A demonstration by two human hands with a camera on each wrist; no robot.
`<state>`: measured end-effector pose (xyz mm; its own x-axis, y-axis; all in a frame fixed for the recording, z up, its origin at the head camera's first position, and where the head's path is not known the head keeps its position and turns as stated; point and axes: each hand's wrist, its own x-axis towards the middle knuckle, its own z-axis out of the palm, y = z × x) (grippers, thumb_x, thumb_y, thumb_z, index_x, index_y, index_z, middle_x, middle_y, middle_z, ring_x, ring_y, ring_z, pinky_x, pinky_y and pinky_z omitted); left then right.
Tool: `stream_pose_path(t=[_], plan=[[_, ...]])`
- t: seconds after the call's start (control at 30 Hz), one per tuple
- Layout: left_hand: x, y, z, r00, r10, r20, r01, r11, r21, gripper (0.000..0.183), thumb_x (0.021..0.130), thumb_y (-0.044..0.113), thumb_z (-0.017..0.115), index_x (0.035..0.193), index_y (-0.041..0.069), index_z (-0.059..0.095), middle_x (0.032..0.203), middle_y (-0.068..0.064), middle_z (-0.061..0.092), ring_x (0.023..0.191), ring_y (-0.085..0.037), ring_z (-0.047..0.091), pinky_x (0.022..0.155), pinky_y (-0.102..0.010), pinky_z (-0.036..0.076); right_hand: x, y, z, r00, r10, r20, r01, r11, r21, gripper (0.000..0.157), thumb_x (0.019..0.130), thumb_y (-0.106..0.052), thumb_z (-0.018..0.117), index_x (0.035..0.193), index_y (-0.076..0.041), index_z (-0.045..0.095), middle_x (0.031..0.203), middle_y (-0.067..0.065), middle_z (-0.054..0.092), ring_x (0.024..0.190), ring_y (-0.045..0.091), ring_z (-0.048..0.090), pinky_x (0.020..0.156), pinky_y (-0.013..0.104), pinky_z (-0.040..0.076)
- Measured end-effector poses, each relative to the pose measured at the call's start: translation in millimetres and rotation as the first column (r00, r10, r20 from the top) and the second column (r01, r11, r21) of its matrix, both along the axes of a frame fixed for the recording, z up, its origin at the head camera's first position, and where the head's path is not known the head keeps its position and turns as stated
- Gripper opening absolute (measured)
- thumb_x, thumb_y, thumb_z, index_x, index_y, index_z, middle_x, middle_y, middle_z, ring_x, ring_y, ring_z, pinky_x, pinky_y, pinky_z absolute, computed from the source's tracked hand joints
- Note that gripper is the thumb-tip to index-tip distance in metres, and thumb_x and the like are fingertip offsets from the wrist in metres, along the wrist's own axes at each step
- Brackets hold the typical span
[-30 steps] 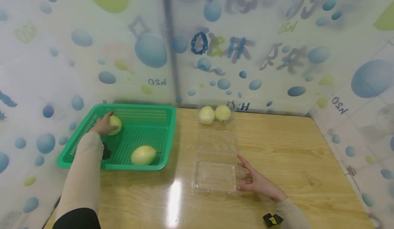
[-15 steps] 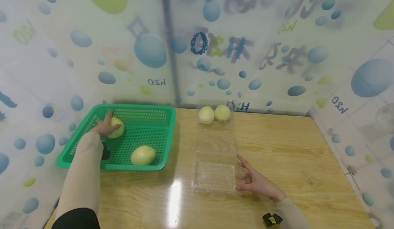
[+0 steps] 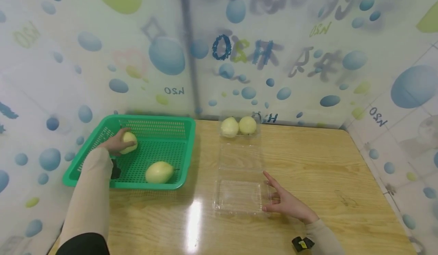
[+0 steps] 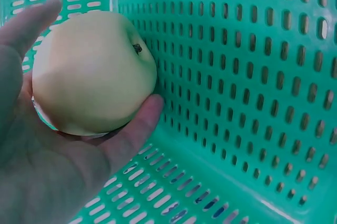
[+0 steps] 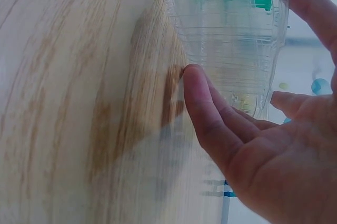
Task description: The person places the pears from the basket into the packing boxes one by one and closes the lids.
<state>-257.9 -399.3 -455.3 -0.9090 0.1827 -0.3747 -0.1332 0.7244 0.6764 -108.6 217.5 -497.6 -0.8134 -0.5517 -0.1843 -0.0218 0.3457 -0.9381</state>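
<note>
Here, fruit [image 4: 92, 71] between thumb and fingers of left hand [image 3: 114, 144].
Gripped inside basket [image 3: 157, 186]; right hand [image 3: 290, 204], fingers extended, touches clear box [image 3: 239, 197].

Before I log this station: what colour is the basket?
The basket is green, seen best in the head view.

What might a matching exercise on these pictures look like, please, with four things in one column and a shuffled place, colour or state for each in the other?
Things:
1. left hand
2. right hand
3. basket
4. box

Places, colours or states:
A. transparent
B. fingers around a fruit
C. green, with slotted walls
D. at the right side of the box

Right pairs: 1-B, 2-D, 3-C, 4-A.
</note>
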Motion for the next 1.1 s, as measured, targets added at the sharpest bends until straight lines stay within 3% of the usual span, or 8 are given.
stream_pose_path(t=[0.17,0.33,0.53,0.87,1.1], plan=[[0.9,-1.1,-2.0,1.000,0.031,0.002,-0.031,1.000,0.001,0.101,0.084,0.023,0.073,0.147,-0.006,0.000,0.124,-0.047,0.019,0.109,-0.061,0.039,0.075,-0.049,0.056,0.6,-0.2,0.7,1.000,-0.006,0.005,0.006,1.000,0.005,0.103,0.085,-0.013,0.074,0.156,-0.015,-0.001,0.149,0.036,0.013,0.117,0.047,0.046,0.092,0.053,0.046],[2.6,3.2,3.1,0.998,0.055,-0.023,-0.055,0.998,-0.020,0.093,0.083,0.017,0.071,0.144,-0.008,0.005,0.120,-0.050,0.010,0.109,-0.065,0.032,0.070,-0.047,0.057,0.4,-0.5,-0.3,1.000,-0.009,0.004,0.009,1.000,0.005,0.103,0.085,-0.013,0.075,0.156,-0.015,-0.001,0.149,0.036,0.012,0.117,0.047,0.046,0.093,0.055,0.045],[5.2,6.2,10.5,0.999,0.043,-0.016,-0.043,0.997,-0.057,0.090,0.084,0.017,0.071,0.143,-0.011,0.010,0.123,-0.046,0.023,0.108,-0.061,0.039,0.068,-0.045,0.058,-0.1,-0.7,-0.2,1.000,-0.012,-0.002,0.012,1.000,0.020,0.104,0.085,-0.015,0.075,0.156,-0.014,-0.001,0.149,0.037,0.013,0.117,0.048,0.046,0.093,0.056,0.044],[5.7,14.4,25.8,0.993,-0.057,0.106,0.056,0.998,0.014,0.087,0.089,0.017,0.065,0.143,-0.014,0.006,0.126,-0.041,0.026,0.110,-0.056,0.043,0.073,-0.049,0.056,0.1,-1.0,0.9,1.000,-0.013,0.016,0.012,1.000,0.022,0.105,0.085,-0.016,0.075,0.156,-0.015,-0.002,0.148,0.038,0.012,0.119,0.052,0.043,0.096,0.061,0.040],[4.7,17.4,28.5,0.987,-0.098,0.127,0.078,0.985,0.156,0.087,0.089,0.017,0.066,0.144,-0.010,0.005,0.129,-0.036,0.024,0.110,-0.049,0.044,0.082,-0.055,0.052,0.3,-1.3,2.9,1.000,-0.015,0.016,0.014,0.999,0.030,0.104,0.086,-0.016,0.075,0.156,-0.016,-0.002,0.148,0.038,0.013,0.120,0.053,0.042,0.096,0.062,0.039]])
